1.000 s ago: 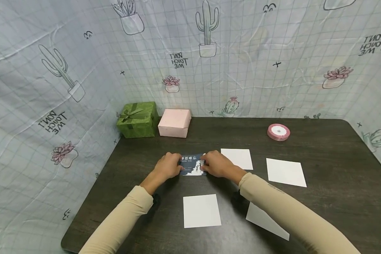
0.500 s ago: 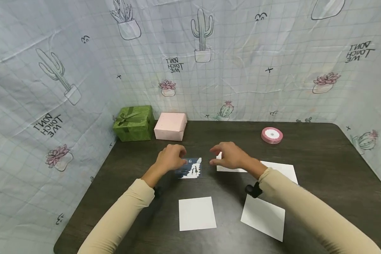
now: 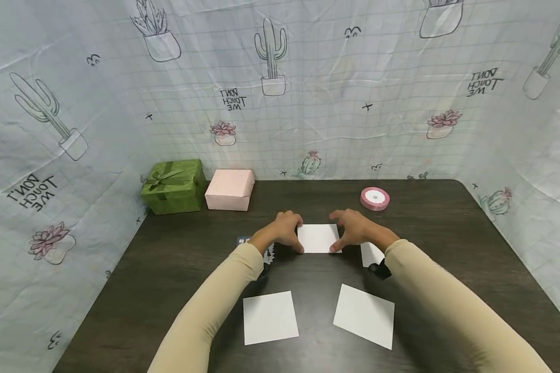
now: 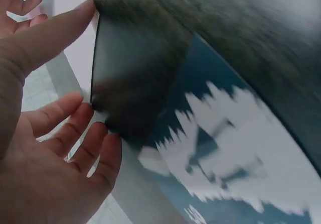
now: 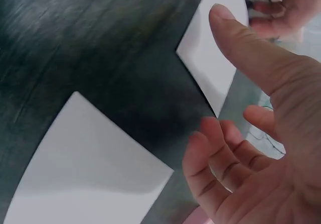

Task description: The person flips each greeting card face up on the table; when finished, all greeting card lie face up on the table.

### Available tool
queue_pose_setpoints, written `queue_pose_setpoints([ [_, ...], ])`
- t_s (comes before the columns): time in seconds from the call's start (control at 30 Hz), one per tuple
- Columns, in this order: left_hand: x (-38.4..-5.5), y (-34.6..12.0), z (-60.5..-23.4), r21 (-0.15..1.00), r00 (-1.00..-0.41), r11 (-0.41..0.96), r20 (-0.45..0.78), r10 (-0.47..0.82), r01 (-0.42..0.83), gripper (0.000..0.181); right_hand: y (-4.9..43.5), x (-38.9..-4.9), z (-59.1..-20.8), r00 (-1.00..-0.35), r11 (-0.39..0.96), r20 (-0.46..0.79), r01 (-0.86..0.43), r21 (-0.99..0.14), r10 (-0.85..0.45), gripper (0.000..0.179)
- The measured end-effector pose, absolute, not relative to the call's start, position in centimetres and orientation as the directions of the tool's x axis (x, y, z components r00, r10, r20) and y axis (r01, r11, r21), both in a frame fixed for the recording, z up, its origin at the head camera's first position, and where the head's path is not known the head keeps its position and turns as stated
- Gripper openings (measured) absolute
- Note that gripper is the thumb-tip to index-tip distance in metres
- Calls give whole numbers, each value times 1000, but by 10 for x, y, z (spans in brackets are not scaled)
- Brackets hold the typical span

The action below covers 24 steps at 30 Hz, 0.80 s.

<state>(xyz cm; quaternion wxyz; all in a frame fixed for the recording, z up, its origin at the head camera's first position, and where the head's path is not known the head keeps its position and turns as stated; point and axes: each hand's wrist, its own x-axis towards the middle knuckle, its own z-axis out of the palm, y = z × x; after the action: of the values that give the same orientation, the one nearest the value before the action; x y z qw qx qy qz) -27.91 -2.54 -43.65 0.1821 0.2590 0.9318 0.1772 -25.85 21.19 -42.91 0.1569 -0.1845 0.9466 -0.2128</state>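
Card (image 3: pixel 317 239), white, lies on the worktop (image 3: pixel 186 259) between the relaxed, non-grasping fingers (image 4: pixel 90 146) of the left hand (image 3: pixel 285 229) and right hand (image 3: pixel 357 228).

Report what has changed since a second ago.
The left hand and right hand let go of the dark blue, rectangular printed card and moved right, to opposite side edges of the white rectangular card beside it. The green ribbon-tied gift box, pale pink wrapped box and round pink spool stayed put.
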Motion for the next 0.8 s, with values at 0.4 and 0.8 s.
queue_pose_setpoints([
  [0.4, -288, -12, -434, 350, -818, 886, -382, 431, 303, 90, 202, -262, -438, -885, 866, -260, -251, -433, -386, 92],
  [0.8, -287, 0, -438, 342, -823, 890, -378, 424, 301, 75, 204, -267, -437, -883, 889, -330, -178, -421, -333, 85],
])
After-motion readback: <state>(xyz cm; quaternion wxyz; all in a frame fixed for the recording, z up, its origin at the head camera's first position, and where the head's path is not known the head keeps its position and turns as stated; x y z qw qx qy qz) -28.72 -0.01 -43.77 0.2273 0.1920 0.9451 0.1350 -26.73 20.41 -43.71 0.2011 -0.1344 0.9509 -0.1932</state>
